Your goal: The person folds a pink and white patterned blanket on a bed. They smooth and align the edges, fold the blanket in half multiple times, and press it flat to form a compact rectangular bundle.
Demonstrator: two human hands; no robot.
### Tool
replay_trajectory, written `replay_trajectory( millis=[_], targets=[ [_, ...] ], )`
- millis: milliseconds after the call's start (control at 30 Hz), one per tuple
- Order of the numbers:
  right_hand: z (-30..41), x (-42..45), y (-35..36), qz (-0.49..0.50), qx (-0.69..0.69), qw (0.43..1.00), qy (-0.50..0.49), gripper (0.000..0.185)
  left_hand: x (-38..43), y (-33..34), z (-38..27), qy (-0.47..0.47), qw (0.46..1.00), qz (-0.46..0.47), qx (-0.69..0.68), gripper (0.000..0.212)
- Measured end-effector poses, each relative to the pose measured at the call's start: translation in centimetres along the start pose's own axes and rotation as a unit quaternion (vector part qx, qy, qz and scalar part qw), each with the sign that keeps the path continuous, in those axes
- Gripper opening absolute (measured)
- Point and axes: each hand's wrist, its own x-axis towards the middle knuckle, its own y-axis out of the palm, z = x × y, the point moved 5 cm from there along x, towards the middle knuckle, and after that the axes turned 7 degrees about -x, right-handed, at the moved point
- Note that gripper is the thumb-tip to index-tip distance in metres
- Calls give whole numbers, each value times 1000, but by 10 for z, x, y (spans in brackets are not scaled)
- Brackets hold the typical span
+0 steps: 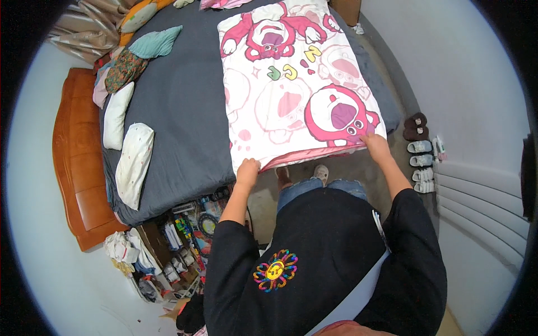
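A white quilt printed with pink cartoon bears lies spread over the foot side of a bed, its near edge raised and showing a pink underside. With my left hand I grip its near left corner, beside the mattress edge. My right hand is closed on the near right corner, next to a large printed bear head. Between both hands the edge stretches in a slight sag above the floor. The bed is covered with a dark grey sheet.
Pillows and a teal cushion lie toward the wooden headboard. Below left, shelves hold cluttered boxes and goods. Several pairs of slippers line the right wall beside a padded panel. A brown curtain hangs at the back left.
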Motion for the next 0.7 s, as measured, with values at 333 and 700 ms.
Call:
replay_trajectory(
  millis=[333,700],
  targets=[
    [12,-29,21,-22,2,999,41,25,-13,9,0,-138,973,-116,-142,13],
    [8,-27,20,-52,-21,998,32,23,-37,-3,10,-115,968,-164,-152,9]
  ],
)
